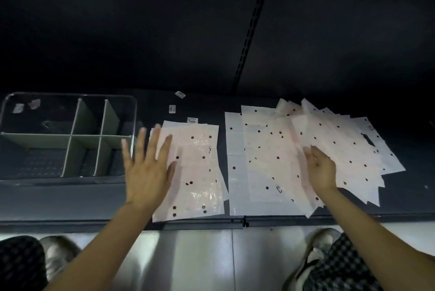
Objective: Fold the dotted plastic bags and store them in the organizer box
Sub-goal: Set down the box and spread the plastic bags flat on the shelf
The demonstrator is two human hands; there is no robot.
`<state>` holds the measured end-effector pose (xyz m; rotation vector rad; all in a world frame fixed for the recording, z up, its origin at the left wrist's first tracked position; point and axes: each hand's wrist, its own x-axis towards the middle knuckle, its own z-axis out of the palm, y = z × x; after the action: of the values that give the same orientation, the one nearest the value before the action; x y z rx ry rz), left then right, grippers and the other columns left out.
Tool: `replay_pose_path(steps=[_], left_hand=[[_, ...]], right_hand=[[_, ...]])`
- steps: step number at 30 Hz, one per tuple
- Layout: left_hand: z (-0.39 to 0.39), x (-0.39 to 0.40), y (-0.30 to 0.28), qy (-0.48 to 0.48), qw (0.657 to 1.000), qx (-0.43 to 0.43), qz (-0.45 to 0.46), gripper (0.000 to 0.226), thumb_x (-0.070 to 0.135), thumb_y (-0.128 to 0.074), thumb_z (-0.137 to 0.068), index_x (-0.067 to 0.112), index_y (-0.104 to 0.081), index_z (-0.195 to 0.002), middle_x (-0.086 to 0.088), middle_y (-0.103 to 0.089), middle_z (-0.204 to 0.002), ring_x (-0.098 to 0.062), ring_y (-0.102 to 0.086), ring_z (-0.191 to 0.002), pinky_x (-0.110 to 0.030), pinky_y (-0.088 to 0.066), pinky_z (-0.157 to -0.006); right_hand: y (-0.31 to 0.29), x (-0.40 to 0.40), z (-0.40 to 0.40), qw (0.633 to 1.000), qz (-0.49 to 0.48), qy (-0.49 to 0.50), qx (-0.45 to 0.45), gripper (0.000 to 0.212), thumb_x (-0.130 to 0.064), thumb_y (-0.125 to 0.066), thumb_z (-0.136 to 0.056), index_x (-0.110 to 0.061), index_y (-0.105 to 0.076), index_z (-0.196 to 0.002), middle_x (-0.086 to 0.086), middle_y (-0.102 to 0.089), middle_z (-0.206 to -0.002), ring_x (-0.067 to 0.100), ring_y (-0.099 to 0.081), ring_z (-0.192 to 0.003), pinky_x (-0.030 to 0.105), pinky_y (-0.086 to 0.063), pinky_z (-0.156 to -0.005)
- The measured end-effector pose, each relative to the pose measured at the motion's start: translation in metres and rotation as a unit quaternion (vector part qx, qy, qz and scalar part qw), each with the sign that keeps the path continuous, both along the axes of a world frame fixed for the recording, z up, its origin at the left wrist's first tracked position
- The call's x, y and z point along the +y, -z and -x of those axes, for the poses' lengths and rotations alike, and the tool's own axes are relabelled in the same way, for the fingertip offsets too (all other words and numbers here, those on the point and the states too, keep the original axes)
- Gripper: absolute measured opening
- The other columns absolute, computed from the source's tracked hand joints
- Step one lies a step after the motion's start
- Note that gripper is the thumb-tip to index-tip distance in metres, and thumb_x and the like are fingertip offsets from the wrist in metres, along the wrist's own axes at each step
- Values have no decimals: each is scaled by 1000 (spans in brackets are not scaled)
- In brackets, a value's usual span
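Organizer box (pixel 70 102): clear-walled, pale dividers forming six compartments, at the left end of the dark worktop (pixel 58 198). Two small pale labels (pixel 26 105) sit at its far left corner; their print is too small to read.

Left hand (pixel 147 170): fingers straight and spread wide, blurred, over the left edge of the near stack; whether it touches the plastic cannot be told.

Stack of dotted plastic bags (pixel 195 173): flat, translucent white with dark dots, just right of the box. A small black mark near its right edge is unreadable.

Three small stickers (pixel 180 94): on the worktop beyond the stack, text illegible.

Fanned pile of dotted plastic bags (pixel 282 149): spread loosely at the right, one showing a dark handle cut-out.

Right hand (pixel 321 168): fingers bent, gripping the edge of an upper bag in the fanned pile.
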<state>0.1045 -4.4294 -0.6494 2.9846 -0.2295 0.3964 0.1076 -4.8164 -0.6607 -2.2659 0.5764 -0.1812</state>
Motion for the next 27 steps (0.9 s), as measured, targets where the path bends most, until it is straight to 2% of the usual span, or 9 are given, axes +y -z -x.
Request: replay_pose_path(steps=[3, 7, 10, 12, 14, 17, 20, 24, 27], left_hand=[[2, 31, 5, -116, 991, 60, 32, 76, 44, -52, -87, 10, -24, -148, -20, -22, -153, -42, -14, -142, -58, 7, -111], [7, 64, 24, -114, 987, 104, 35, 72, 33, -70, -81, 1, -40, -139, -24, -54, -130, -42, -43, -127, -64, -21, -106], [-3, 76, 27, -107, 988, 98, 51, 70, 37, -67, -83, 5, -41, -139, -20, -54, -132, -38, -41, -130, -59, -18, -106], [-12, 82, 25, -109, 987, 89, 71, 72, 39, -65, -84, 6, -37, -141, -21, -47, -138, -37, -35, -134, -59, -15, -108], [-15, 81, 21, -111, 988, 41, 104, 68, 37, -63, -87, 5, -36, -141, -22, -41, -140, -39, -31, -135, -62, -13, -108], [-5, 49, 13, -31, 992, -26, 119, 59, 41, -46, -91, 5, -41, -137, -21, -42, -139, -37, -32, -134, -56, -13, -113], [6, -5, 16, 144, 986, 58, 68, 61, 52, -30, -91, 16, -45, -138, -9, -42, -145, -32, -28, -139, -54, -15, -114], [12, -51, 40, 240, 953, 185, -13, 62, 66, -24, -90, 41, -18, -147, 10, -2, -158, -26, 12, -144, -60, 9, -112], [5, -65, 54, 254, 938, 225, -71, 64, 71, -12, -87, 48, -4, -146, 14, 12, -157, -25, 23, -142, -64, 19, -105]], right_hand=[[-2, 53, 2, 981, 75, -156, -84, 30, -15, -47, -98, -5, -60, -122, -2, -46, -134, 18, -40, -129, 42, -25, -114], [18, 112, 9, 933, 172, -311, -53, 25, -22, -53, -94, -22, -66, -117, -6, -54, -133, 22, -40, -133, 49, -17, -114], [40, 132, 14, 932, 207, -290, 66, 43, -43, -38, -98, -34, -41, -139, -12, -24, -153, 12, -10, -145, 46, 3, -118], [50, 133, 15, 920, 244, -290, 103, 56, -55, -29, -95, -38, -19, -147, -19, -1, -154, 9, 7, -145, 44, 14, -116], [53, 129, 15, 904, 275, -306, 116, 62, -61, -24, -92, -40, -6, -148, -21, 10, -150, 7, 17, -143, 44, 17, -115], [53, 112, 13, 884, 310, -325, 125, 63, -58, -19, -90, -42, 4, -146, -19, 14, -150, 8, 21, -141, 45, 16, -115], [53, 83, 11, 870, 337, -334, 136, 62, -52, -23, -93, -46, 18, -139, -18, 17, -151, 10, 22, -140, 45, 17, -113], [51, 39, 12, 849, 376, -345, 136, 56, -46, -20, -96, -41, 16, -139, -15, 17, -153, 12, 20, -142, 45, 15, -115], [45, 10, 13, 843, 375, -359, 138, 59, -40, -27, -99, -44, 19, -135, -17, 13, -152, 8, 21, -140, 41, 14, -115]])
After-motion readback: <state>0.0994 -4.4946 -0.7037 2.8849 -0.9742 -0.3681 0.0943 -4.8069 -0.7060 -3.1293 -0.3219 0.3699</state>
